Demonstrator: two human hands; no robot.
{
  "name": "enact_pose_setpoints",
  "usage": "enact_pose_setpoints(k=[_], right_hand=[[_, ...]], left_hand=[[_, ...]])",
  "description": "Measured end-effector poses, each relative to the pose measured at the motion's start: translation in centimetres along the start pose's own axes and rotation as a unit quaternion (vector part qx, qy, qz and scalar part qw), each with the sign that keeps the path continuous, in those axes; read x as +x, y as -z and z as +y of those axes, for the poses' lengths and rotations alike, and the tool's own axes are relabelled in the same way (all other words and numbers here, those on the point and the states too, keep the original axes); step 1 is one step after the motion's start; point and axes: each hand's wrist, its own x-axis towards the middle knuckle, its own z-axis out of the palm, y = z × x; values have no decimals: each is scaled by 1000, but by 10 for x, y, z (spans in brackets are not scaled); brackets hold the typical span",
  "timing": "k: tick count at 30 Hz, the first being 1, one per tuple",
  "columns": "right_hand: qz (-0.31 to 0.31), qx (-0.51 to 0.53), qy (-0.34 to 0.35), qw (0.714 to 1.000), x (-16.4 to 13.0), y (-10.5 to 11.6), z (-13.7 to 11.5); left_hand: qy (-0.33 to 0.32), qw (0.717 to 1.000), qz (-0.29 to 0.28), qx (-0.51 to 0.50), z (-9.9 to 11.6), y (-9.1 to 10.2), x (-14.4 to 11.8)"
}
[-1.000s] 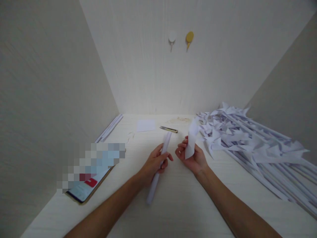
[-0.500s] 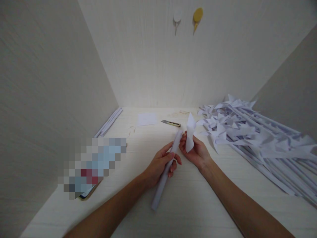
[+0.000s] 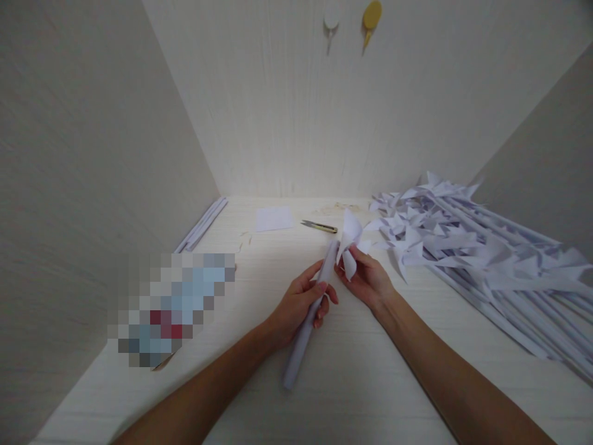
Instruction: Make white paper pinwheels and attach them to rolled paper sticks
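Observation:
A rolled white paper tube point(image 3: 302, 346) slants up and away from me, with my left hand point(image 3: 303, 303) closed around its middle. Beside the tube's upper end, my right hand point(image 3: 365, 275) grips a white paper pinwheel point(image 3: 351, 232) with curved blades. The pinwheel is close to the tube's tip; whether they touch I cannot tell. Just beyond the tip lies a pair of thread snips point(image 3: 319, 226) on the white table point(image 3: 250, 395).
A pile of paper pinwheels on sticks point(image 3: 445, 241) spreads along the right side. Paper tubes point(image 3: 204, 224) lie by the left wall, and a flat paper square point(image 3: 273, 219) at the back. A blurred-out phone-like device point(image 3: 180, 309) is at left. Two hooks point(image 3: 372, 15) hang on the back wall.
The pinwheel has turned in my right hand, showing more of its blades, and moved slightly left toward the tube's tip. My left hand keeps its hold on the tube.

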Motion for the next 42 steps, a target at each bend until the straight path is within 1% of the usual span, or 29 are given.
enact_pose_setpoints(k=[5, 10, 13, 17, 19, 21, 23, 24, 25, 26, 27, 28, 29, 31, 33, 34, 35, 37, 39, 40, 42], right_hand=[[-4, -27, 42, 999, -3, -6, 1], [-32, -50, 55, 997, -4, -12, 1], [-31, -60, 53, 996, -3, -10, 1], [-11, -53, 37, 998, -1, -6, 2], [-12, -61, 37, 997, 1, -5, 3], [-12, -63, 56, 996, 2, -5, 2], [12, -67, 104, 992, 4, -4, 2], [39, -84, 146, 985, 4, -4, 2], [69, -120, 194, 971, 3, -4, 2], [94, -178, 240, 950, 1, -4, 3], [107, -255, 277, 920, -3, -6, 4], [100, -346, 294, 885, -8, -8, 6], [71, -436, 278, 853, -14, -12, 9], [-5, -564, 213, 798, -28, -21, 17], [-63, -627, 181, 755, -42, -31, 27], [-78, -648, 178, 737, -47, -35, 32], [-81, -662, 189, 721, -51, -38, 35], [-72, -673, 219, 703, -56, -41, 37], [-56, -670, 243, 699, -58, -39, 31], [-47, -668, 250, 700, -58, -37, 24], [-20, -665, 254, 702, -61, -29, 2]], left_hand=[[2, 1000, -9, -5, 1, 1, 0], [-5, 1000, -20, -3, 2, 4, 0], [-8, 1000, -20, -3, 1, 5, 1], [4, 999, -36, -2, -1, 5, 5], [8, 999, -36, -9, -1, 5, 6], [10, 999, -23, -27, 0, 5, 6], [9, 999, 2, -52, 3, 4, 6], [4, 998, 19, -63, 5, 5, 6], [-2, 997, 38, -73, 6, 5, 6], [-13, 995, 59, -83, 8, 6, 7], [-27, 992, 78, -93, 9, 7, 8], [-46, 989, 98, -102, 10, 9, 9], [-65, 985, 117, -110, 11, 10, 11], [-102, 976, 147, -126, 11, 13, 13], [-120, 970, 162, -136, 11, 14, 14], [-123, 969, 161, -139, 11, 14, 14], [-123, 971, 155, -138, 11, 13, 13], [-125, 974, 138, -128, 9, 12, 13], [-129, 978, 120, -113, 8, 10, 12], [-128, 980, 113, -106, 7, 9, 12], [-115, 983, 108, -93, 6, 8, 12]])
